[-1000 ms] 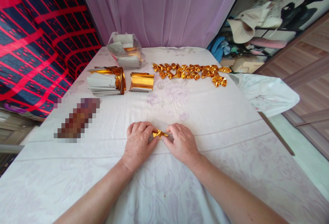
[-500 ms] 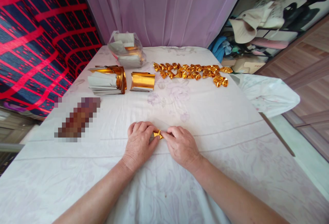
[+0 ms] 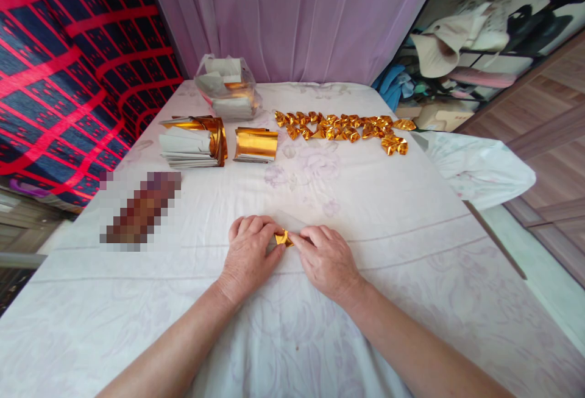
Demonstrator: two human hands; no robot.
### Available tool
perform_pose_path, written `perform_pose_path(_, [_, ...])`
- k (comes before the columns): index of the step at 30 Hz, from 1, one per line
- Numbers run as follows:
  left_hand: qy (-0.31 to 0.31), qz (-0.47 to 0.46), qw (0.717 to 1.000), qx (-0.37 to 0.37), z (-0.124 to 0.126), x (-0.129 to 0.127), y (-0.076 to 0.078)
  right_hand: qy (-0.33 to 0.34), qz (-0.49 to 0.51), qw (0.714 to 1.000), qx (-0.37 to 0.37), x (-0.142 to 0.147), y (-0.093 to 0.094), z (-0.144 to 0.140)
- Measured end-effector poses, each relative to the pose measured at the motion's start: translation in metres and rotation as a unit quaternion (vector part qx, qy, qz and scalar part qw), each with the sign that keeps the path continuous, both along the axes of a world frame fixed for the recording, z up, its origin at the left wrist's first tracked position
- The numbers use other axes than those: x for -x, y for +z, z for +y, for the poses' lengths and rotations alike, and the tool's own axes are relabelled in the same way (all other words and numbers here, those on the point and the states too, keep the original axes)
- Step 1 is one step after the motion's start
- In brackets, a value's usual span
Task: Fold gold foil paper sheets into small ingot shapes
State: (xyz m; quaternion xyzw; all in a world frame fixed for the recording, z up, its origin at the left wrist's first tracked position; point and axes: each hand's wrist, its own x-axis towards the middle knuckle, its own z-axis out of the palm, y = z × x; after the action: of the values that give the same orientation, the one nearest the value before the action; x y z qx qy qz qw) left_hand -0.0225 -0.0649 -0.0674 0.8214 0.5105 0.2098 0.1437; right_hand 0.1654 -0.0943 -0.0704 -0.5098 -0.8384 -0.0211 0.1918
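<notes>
1. Gold foil piece (image 3: 283, 238) is pinched between the two hands, low on the white sheet (image 3: 375, 215), and only a small creased part of it is seen between the fingertips.
2. The left hand (image 3: 250, 256) is laid knuckles up on the sheet, with its fingers curled and its thumb pressed against the left side of the foil piece.
3. The right hand (image 3: 328, 260) is placed just beside the left one, and its forefinger and thumb are closed on the right side of the same piece.
4. Both hands are thus brought together and clamped on the foil piece; almost no gap is left between them.
5. Well beyond the right hand, a row of folded gold pieces (image 3: 342, 127) is laid out across the far part of the sheet.
6. Beyond the left hand, a short stack of gold sheets (image 3: 256, 144) is seen, and just to its left a bigger stack of paper with gold edges (image 3: 192, 142).
7. Behind these stacks, a clear plastic bag (image 3: 227, 88) with more paper is set near the lilac curtain (image 3: 297, 14).
8. To the left of the left hand, a blurred brown object (image 3: 141, 208) is lying on the sheet; what it is cannot be told.
</notes>
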Motion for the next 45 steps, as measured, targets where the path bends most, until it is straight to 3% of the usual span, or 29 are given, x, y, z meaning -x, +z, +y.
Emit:
perform_pose_path(8, [0.008, -0.005, 1.000, 0.005, -0.001, -0.002, 0.001, 0.033, 0.005, 0.999, -0.002, 0.001, 0.004, -0.005])
perform_pose_path(20, [0.003, -0.002, 1.000, 0.005, -0.001, 0.000, 0.000, 0.010, 0.021, 0.999, -0.023, -0.012, 0.001, -0.005])
perform_pose_path(26, [-0.074, 0.014, 0.997, -0.005, 0.004, 0.015, 0.001, 0.005, 0.033, 0.999, -0.027, -0.010, -0.002, -0.004])
perform_pose_path(33, [-0.085, 0.016, 0.996, -0.025, 0.005, 0.019, 0.003, -0.009, 0.038, 0.999, -0.027, -0.012, -0.002, -0.002])
perform_pose_path(45, [-0.080, 0.030, 0.996, -0.030, 0.006, 0.016, 0.005, 0.034, 0.048, 0.997, 0.043, -0.018, 0.001, 0.006])
